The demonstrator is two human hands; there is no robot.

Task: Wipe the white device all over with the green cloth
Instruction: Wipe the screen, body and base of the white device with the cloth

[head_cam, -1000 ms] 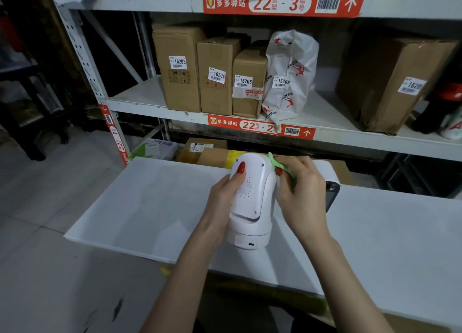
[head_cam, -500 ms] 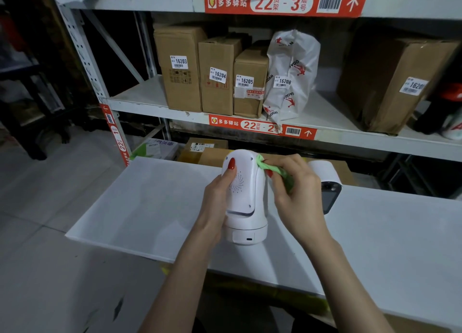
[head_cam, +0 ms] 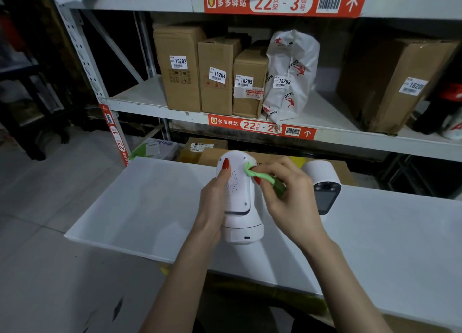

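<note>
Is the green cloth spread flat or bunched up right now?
Bunched. The green cloth is scrunched into a wad pinched by the right hand, one end pressed against the white device, which the left hand grips.

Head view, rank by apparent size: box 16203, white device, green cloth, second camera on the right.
1. box 16203
2. white device, though it is nearer the camera, so true order with the box is unsure
3. second camera
4. green cloth, mostly bunched inside the right hand
</note>
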